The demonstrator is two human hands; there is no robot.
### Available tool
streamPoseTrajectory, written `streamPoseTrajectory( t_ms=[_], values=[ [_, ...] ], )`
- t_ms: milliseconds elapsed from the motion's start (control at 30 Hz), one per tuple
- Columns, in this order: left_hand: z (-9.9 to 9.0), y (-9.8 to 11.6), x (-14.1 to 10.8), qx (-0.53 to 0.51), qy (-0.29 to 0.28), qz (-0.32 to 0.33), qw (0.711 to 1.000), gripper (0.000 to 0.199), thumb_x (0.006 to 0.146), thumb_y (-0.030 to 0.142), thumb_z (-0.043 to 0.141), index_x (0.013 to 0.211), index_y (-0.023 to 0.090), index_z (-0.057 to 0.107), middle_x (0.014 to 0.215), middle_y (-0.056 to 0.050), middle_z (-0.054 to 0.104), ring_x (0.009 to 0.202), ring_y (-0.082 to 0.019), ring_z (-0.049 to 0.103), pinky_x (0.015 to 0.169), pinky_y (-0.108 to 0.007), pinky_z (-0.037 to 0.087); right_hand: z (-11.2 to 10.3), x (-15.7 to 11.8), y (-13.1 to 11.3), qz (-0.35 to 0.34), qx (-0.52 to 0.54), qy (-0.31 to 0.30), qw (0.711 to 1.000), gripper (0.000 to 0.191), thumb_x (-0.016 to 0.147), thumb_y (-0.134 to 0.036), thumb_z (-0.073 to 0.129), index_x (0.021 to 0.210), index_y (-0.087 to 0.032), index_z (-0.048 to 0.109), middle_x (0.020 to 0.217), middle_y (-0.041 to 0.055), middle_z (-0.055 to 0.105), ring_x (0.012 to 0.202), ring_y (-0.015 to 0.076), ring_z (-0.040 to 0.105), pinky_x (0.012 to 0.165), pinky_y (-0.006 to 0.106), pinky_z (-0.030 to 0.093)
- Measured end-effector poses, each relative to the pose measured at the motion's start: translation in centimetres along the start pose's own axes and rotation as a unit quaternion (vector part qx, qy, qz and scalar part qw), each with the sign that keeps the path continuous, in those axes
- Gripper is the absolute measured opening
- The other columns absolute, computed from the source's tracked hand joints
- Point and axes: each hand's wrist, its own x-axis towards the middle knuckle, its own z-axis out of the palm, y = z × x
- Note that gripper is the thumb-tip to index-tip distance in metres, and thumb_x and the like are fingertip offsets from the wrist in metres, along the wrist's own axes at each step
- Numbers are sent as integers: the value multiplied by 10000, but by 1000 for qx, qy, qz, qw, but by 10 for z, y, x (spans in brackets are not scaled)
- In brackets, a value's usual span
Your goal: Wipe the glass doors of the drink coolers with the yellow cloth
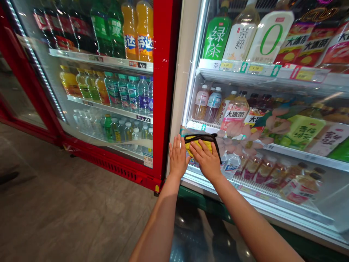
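A yellow cloth with a black edge point(205, 145) lies folded against the glass door of the right-hand drinks fridge, low near its left side. My right hand point(205, 158) holds this cloth pressed to the glass, its fingers laid over the yellow face. Just left of the cloth, my left hand point(178, 156) rests by the door's left edge, open, with fingers extended and nothing in it. The left thumb comes close to the cloth. Part of the cloth is covered by the right hand.
A red-framed fridge point(160, 109) stands at the left, with large soda bottles point(144, 31) on its upper shelf. Behind the right glass are shelves of tea bottles point(214, 36) and smaller drinks point(263, 169). A flower decal point(242, 138) marks the glass. Grey floor point(81, 211) lies below.
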Motion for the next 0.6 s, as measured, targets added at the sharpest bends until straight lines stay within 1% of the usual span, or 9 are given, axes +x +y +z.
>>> streamPoseTrajectory(
  t_ms=[67,133,233,300,333,400,467,533,600],
  values=[
    [1,-5,-9,12,-16,16,1000,1037,929,234,645,1637,115,-104,1687,-247,220,1589,-316,128,1282,-587,209,6,-7,-6,-2,12,9,1000,496,1004,-149,535,1476,-302,540,1488,14,611,1499,197,414,1299,505,44],
    [2,-11,-17,30,-26,17,999,995,946,234,619,1639,104,-84,1674,-255,253,1581,-321,178,1276,-585,236,13,-6,-10,-21,31,15,999,454,998,-143,554,1424,-295,591,1448,20,647,1476,193,449,1294,503,76],
    [3,-18,-19,46,-10,-31,998,976,955,227,599,1634,82,-86,1673,-284,214,1578,-340,169,1256,-593,279,20,18,-9,-65,57,17,996,376,1008,-165,561,1354,-287,642,1412,18,676,1436,176,500,1287,482,139],
    [3,-18,-14,45,6,-58,997,983,954,215,592,1628,73,-109,1681,-292,163,1583,-340,129,1253,-585,291,17,35,-5,-83,59,28,994,352,1024,-175,541,1344,-277,645,1413,17,674,1421,166,517,1279,459,184],
    [3,-16,-12,45,11,-63,997,982,955,207,584,1626,76,-120,1685,-288,147,1585,-335,114,1255,-580,288,15,39,-3,-83,54,40,994,348,1031,-180,531,1350,-269,641,1419,21,669,1417,166,521,1273,448,203],
    [5,-12,-11,46,11,-55,997,974,956,191,565,1626,87,-134,1692,-275,140,1587,-325,98,1264,-579,271,10,33,-1,-70,39,62,995,354,1039,-183,520,1371,-241,625,1436,39,655,1420,181,520,1265,439,222],
    [8,-9,-16,51,0,-34,998,970,950,176,556,1626,90,-135,1692,-268,153,1587,-325,99,1269,-581,260,8,16,-3,-56,30,65,996,367,1039,-172,507,1388,-215,613,1438,61,651,1421,204,520,1264,449,216],
    [10,-10,-26,56,-14,-20,998,971,945,165,551,1623,80,-138,1687,-275,167,1585,-331,106,1266,-580,268,12,2,-8,-57,33,46,997,382,1036,-153,489,1393,-214,611,1420,68,664,1407,208,536,1268,460,206],
    [11,-14,-32,61,-17,-34,997,961,950,155,532,1617,71,-154,1682,-289,153,1582,-339,105,1258,-586,282,18,5,-14,-75,39,26,996,382,1034,-150,483,1378,-242,623,1399,47,682,1389,191,554,1269,453,211]
  ],
)
